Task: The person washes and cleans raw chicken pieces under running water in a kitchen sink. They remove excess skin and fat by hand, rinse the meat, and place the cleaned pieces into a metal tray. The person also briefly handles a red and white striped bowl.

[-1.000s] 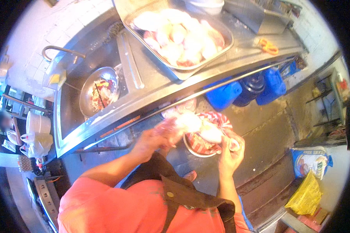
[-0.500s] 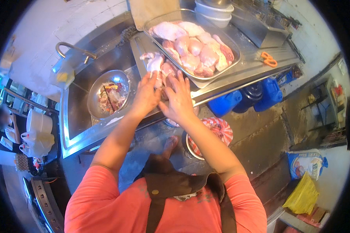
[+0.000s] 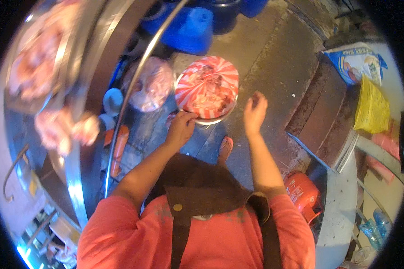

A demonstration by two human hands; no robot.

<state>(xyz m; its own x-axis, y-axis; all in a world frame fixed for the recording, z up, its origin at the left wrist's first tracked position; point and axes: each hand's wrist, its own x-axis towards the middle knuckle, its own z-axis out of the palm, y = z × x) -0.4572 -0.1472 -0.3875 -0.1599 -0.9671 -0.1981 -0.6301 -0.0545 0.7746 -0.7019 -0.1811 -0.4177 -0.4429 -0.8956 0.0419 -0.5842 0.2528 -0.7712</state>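
Observation:
A bucket (image 3: pixel 214 121) stands on the floor, lined with a red-and-white striped plastic bag (image 3: pixel 184 89) that holds raw meat pieces (image 3: pixel 211 104). My left hand (image 3: pixel 182 128) is at the bucket's near-left rim, its fingers closed on the edge of the striped bag. To the right of the bucket, my right hand (image 3: pixel 256 113) hangs apart from it with loosely spread, slightly blurred fingers and nothing in them. Left of the bucket is a round container of raw meat (image 3: pixel 151 84), seemingly under clear plastic. Chicken pieces (image 3: pixel 60 130) lie blurred on the metal counter at the left.
A metal rail (image 3: pixel 132 87) runs along the counter's edge, between me and the sink. Blue plastic jugs (image 3: pixel 193 31) stand beyond the bucket. On the right are a brown step (image 3: pixel 321 112), a yellow bag (image 3: pixel 372 105), a white-and-blue sack (image 3: pixel 357 62) and a red gas cylinder (image 3: pixel 302 190).
I have turned right from the counter to the bucket on the floor. Both hands have left the chicken; the left has taken the bag's edge, the right has opened beside the bucket.

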